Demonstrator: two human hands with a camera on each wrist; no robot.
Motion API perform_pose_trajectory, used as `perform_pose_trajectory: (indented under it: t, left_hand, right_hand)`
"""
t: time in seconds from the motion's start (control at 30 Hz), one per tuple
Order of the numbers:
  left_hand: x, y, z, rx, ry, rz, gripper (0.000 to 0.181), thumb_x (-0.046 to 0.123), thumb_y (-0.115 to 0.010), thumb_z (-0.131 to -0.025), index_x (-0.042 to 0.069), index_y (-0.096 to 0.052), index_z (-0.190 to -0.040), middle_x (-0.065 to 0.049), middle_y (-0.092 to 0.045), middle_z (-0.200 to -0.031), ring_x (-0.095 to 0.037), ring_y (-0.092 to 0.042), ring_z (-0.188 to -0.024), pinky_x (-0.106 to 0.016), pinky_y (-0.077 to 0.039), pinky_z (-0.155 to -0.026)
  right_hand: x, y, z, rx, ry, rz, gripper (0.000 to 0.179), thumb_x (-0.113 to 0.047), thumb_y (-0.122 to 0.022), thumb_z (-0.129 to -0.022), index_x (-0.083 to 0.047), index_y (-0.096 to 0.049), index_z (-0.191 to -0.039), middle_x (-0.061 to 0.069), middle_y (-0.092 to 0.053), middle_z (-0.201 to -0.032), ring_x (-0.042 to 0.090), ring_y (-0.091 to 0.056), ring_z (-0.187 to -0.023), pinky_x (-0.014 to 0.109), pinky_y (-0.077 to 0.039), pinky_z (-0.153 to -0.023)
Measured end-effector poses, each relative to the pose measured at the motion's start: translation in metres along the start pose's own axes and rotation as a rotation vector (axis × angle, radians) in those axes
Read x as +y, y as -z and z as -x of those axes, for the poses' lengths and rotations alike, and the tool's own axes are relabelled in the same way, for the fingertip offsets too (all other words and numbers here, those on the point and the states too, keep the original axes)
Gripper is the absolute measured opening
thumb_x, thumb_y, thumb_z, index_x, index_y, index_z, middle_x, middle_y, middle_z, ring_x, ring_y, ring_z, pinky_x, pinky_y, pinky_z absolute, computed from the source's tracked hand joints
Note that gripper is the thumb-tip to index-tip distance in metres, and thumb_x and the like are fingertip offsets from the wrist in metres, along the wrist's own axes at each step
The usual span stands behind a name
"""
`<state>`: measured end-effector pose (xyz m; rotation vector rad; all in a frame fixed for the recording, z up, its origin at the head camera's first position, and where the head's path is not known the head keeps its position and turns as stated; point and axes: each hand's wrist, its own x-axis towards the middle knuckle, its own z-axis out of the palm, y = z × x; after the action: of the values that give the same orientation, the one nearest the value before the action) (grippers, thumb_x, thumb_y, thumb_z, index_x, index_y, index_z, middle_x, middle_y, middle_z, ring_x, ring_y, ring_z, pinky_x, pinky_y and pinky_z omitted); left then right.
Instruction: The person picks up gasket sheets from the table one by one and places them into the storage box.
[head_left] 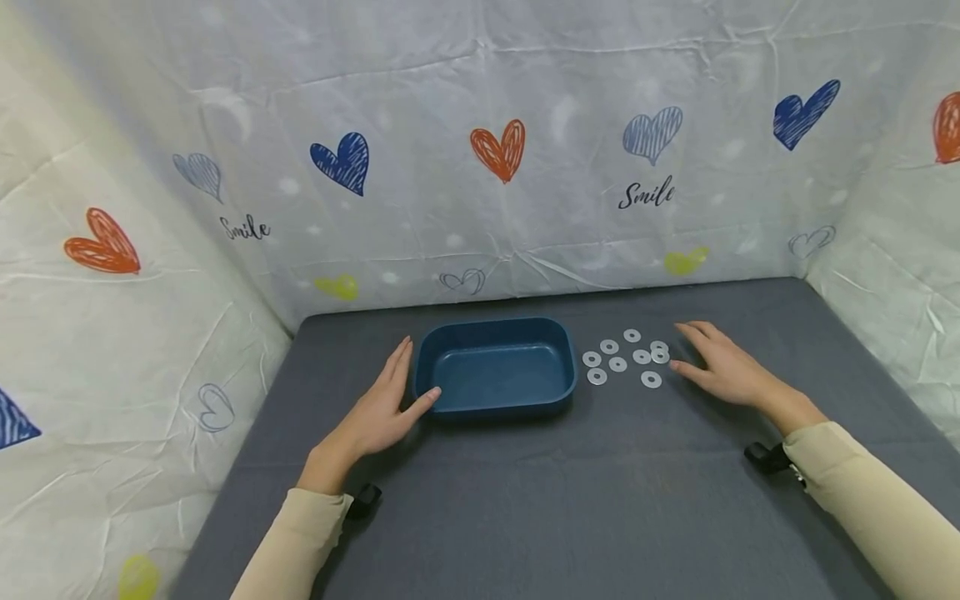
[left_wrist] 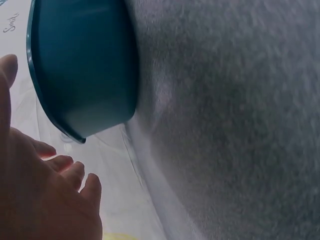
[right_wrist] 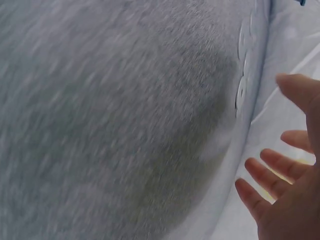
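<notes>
A dark blue rectangular tray [head_left: 502, 380] with rounded corners stands on the grey tabletop, nothing in it. At its left end is my left hand [head_left: 378, 415], fingers straight and thumb over the near left corner. The left wrist view has the tray's outer wall [left_wrist: 95, 65] beside the spread fingers [left_wrist: 91, 192]. Several flat silver washers [head_left: 651, 386] lie scattered right of the tray, two of them overlapping. My right hand [head_left: 723, 367] hovers just right of them with fingers extended, holding nothing. In the right wrist view its fingers are apart from the washers [right_wrist: 238, 106].
A grey cloth [head_left: 540, 508] covers the table. White fabric [head_left: 420, 100] printed with hearts hangs behind it and on both sides. Dark straps with small devices [head_left: 767, 458] sit at both wrists.
</notes>
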<state>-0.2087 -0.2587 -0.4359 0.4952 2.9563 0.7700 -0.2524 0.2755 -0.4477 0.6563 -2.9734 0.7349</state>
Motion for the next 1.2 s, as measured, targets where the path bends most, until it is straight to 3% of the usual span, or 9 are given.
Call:
perform_pose_trajectory:
  t: [0.23, 0.5, 0.9, 1.2]
  left_hand:
    - [0.0, -0.01, 0.0, -0.021, 0.032, 0.002, 0.105, 0.073, -0.048, -0.096, 0.018, 0.013, -0.163, -0.008, 0.01, -0.172, -0.038, -0.012, -0.156, -0.063, -0.026, -0.116]
    - [0.001, -0.015, -0.001, -0.065, 0.042, 0.047, 0.115, 0.073, -0.053, -0.094, 0.005, 0.01, -0.163, -0.018, 0.009, -0.17, -0.039, -0.008, -0.156, -0.061, -0.022, -0.119]
    - [0.003, -0.017, -0.005, -0.074, 0.033, 0.065, 0.116, 0.07, -0.056, -0.095, 0.002, 0.009, -0.162, -0.025, 0.005, -0.169, -0.041, -0.006, -0.155, -0.061, -0.019, -0.12]
    - [0.006, -0.018, -0.007, -0.046, 0.007, 0.068, 0.114, 0.063, -0.061, -0.096, 0.0, 0.008, -0.162, -0.019, 0.013, -0.169, -0.041, -0.006, -0.155, -0.06, -0.021, -0.119]
  right_hand:
    - [0.0, -0.007, -0.01, 0.048, 0.0, -0.057, 0.061, -0.015, -0.074, -0.095, 0.013, -0.048, -0.141, 0.032, -0.053, -0.131, 0.045, -0.057, -0.114, 0.06, -0.047, -0.093]
    - [0.0, -0.014, -0.025, 0.107, 0.0, -0.034, 0.042, -0.012, -0.082, -0.086, 0.013, -0.065, -0.116, 0.022, -0.065, -0.099, 0.032, -0.063, -0.087, 0.049, -0.05, -0.079]
    - [-0.003, -0.015, -0.042, 0.089, 0.021, -0.014, 0.028, -0.01, -0.083, -0.083, 0.008, -0.072, -0.102, 0.007, -0.065, -0.079, 0.019, -0.058, -0.074, 0.045, -0.05, -0.075]
    - [-0.006, -0.013, -0.045, 0.06, 0.021, 0.002, 0.02, -0.009, -0.081, -0.084, 0.005, -0.075, -0.096, 0.004, -0.067, -0.077, 0.016, -0.06, -0.072, 0.043, -0.052, -0.073]
